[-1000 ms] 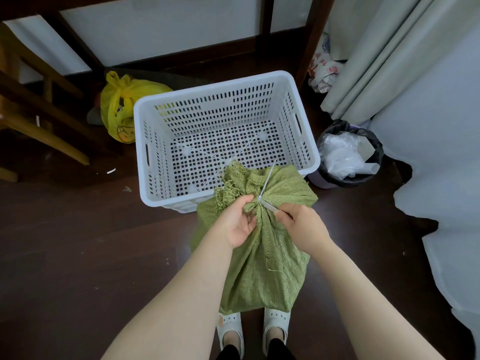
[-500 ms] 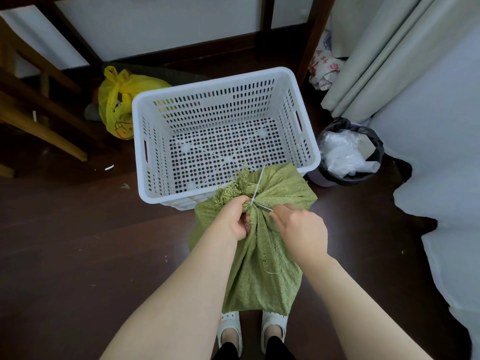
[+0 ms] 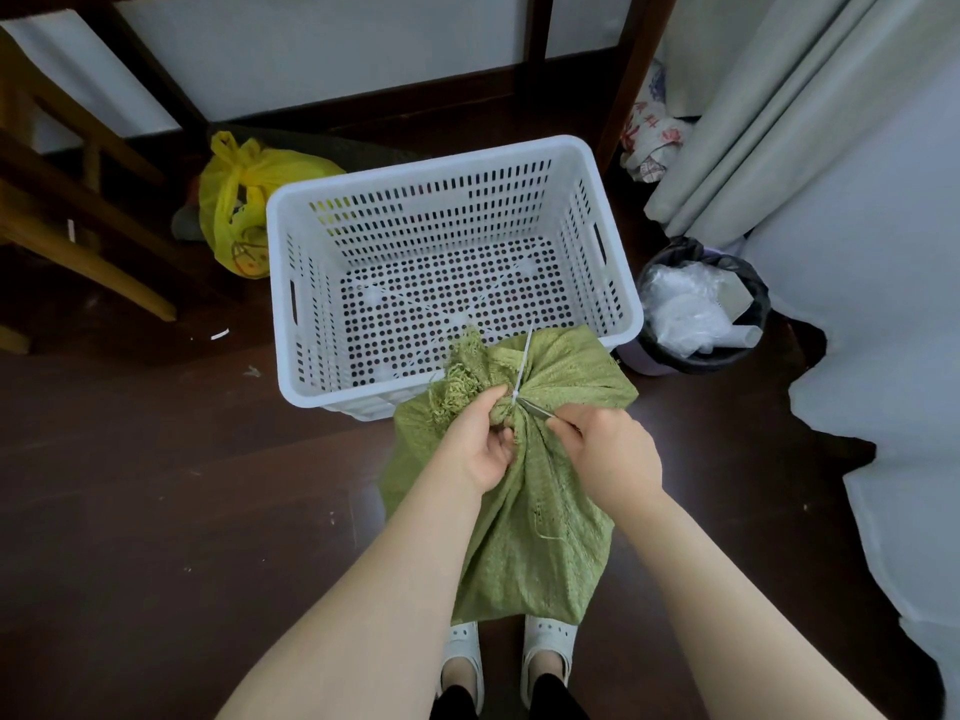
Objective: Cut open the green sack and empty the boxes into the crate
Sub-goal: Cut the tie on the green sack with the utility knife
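A green woven sack [image 3: 524,522] stands on the dark floor in front of my feet, its neck gathered and bound by a white cable tie [image 3: 523,363]. My left hand [image 3: 480,441] grips the bunched neck just below the frayed top. My right hand [image 3: 610,452] holds a small metal blade [image 3: 535,407] with its tip against the tie. The white perforated crate [image 3: 291,236] sits just beyond the sack, with nothing in it. The boxes are hidden inside the sack.
A yellow plastic bag [image 3: 249,200] lies left of the crate. A black-lined bin [image 3: 701,309] with white plastic stands to its right. Wooden furniture legs [image 3: 78,236] are at far left, curtains [image 3: 769,111] and a pale sheet [image 3: 893,356] at right.
My right hand has shifted slightly, bringing the blade tip closer to the tie at the neck. The left hand keeps its grip on the sack.
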